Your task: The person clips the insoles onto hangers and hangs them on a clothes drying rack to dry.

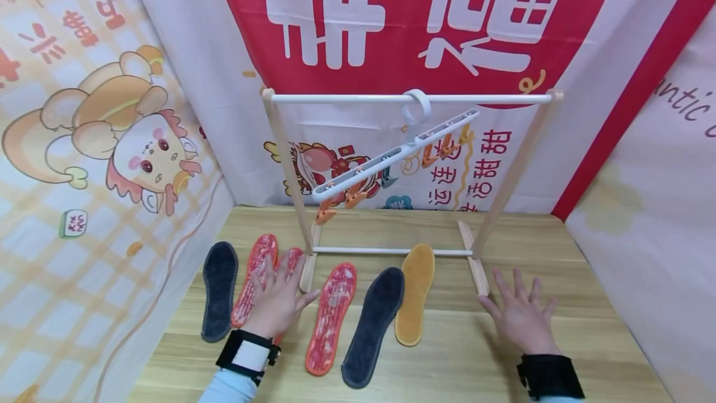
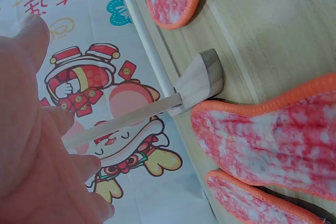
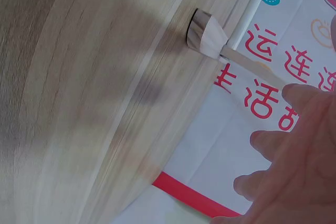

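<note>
L hand (image 1: 275, 303) splayed palm-down over red insoles (image 1: 246, 297), R hand (image 1: 523, 319) ditto nr rack foot (image 1: 477, 271), both w/ grip released.

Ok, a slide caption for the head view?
Left hand over red insoles, right hand beside a rack with a hanger.

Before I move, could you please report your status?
Left hand spread over a red insole, partly hiding it from head view. Right hand spread, empty. Six insoles on table, none hung.
</note>
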Demonstrator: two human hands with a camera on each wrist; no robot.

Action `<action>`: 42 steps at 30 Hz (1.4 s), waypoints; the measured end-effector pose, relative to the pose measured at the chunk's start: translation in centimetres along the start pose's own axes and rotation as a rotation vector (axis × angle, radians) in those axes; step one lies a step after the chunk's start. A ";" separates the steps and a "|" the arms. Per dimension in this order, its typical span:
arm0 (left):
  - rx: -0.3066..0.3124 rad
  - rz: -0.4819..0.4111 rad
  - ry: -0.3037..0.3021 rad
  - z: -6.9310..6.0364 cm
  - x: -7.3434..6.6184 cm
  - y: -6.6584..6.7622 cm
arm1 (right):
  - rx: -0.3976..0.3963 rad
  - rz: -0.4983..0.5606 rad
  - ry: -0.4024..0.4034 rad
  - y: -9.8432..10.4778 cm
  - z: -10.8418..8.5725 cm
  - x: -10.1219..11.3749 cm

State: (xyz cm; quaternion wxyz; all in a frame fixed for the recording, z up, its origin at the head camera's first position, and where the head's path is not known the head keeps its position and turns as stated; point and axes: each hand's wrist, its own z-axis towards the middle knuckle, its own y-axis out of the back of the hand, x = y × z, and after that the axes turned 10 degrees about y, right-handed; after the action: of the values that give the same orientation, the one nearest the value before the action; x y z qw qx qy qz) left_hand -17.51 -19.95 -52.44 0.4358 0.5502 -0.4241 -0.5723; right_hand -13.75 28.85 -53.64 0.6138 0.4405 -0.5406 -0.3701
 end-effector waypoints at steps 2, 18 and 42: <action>0.010 -0.006 0.004 0.0 0.0 0.0 | -0.001 -0.005 0.000 -0.2 0.0 0.2; 0.010 -0.080 -0.028 -0.3 0.0 -0.7 | -0.012 0.052 0.011 -1.6 0.8 3.5; -0.025 -0.940 -0.075 -2.5 -5.4 2.4 | 0.003 0.332 -0.083 -4.2 8.7 7.2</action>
State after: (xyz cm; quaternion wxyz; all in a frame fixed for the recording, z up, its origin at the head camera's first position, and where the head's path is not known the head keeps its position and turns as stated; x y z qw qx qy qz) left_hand -14.88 -15.36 -48.76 0.1203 0.6564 -0.1375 -0.7320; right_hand -21.24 19.47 -54.93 0.6430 0.3304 -0.6314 -0.2806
